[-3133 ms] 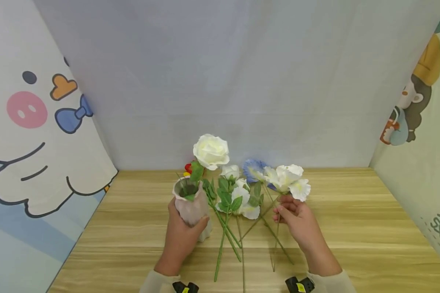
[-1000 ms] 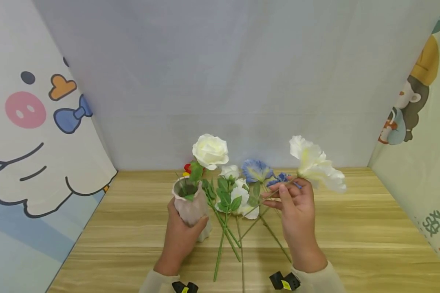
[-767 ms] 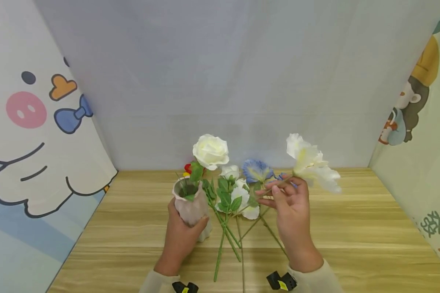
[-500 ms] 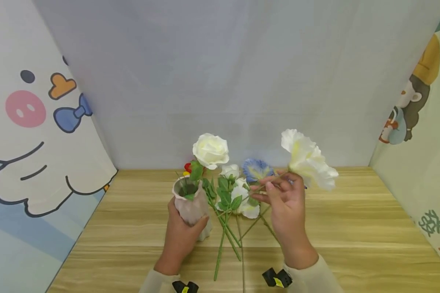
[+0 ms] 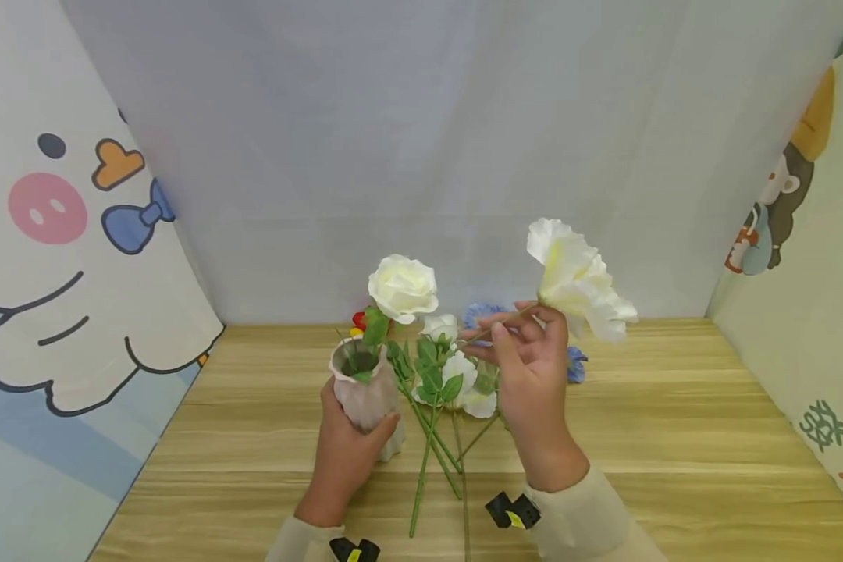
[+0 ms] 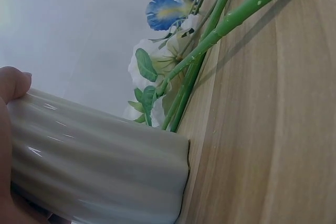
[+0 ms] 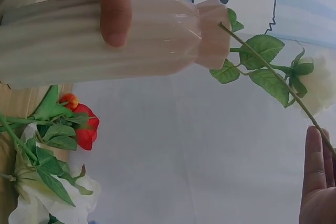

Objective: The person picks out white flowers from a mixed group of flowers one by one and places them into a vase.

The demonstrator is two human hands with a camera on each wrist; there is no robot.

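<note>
My left hand grips the pale ribbed vase, fingers and thumb around its side. The vase stands upright on the table, with a white rose rising from its mouth. To the right, above the table, my right hand pinches the thin stem of a ruffled white artificial flower. Its bloom leans up and right, while the stem slants down left towards the vase. In the right wrist view the free end of that stem appears beside the vase's wavy rim; I cannot tell whether they touch.
Several green stems lie crossed on the wooden table, right of the vase. White blooms and blue flowers lie behind them. A red flower shows behind the vase. A grey cloth closes the back.
My right hand has lifted the white ruffled flower off the table, tilted it, and brought it up and left towards the vase. The left hand and vase stay in place.
</note>
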